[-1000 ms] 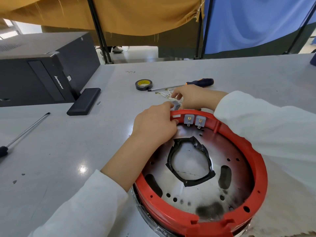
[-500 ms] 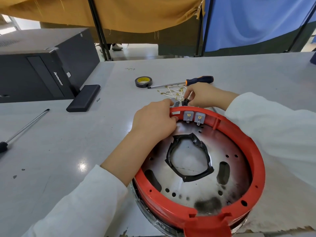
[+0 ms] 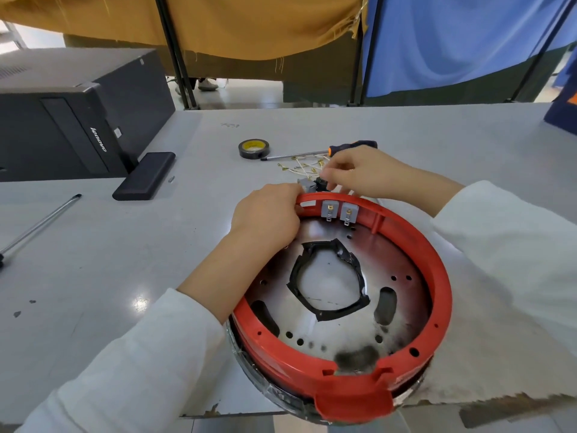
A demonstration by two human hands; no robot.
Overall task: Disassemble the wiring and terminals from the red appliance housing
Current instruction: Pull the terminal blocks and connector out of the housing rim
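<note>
The red appliance housing lies upside down near the table's front edge, a metal plate with a black-edged hole inside it. Two grey terminal blocks sit on its far inner rim. My left hand grips the rim just left of them, fingers curled over the edge. My right hand pinches a small black part just beyond the rim, next to a grey block. A bundle of pale wires with brass terminals lies on the table behind it.
A black tape roll and an orange-and-black screwdriver lie beyond the wires. At the left stand a black computer case and a flat black box. A long metal tool lies far left.
My right hand has lifted and shifted slightly right behind the rim, now pinching the small black part. The wire bundle has come into view. My left hand stays on the rim.
</note>
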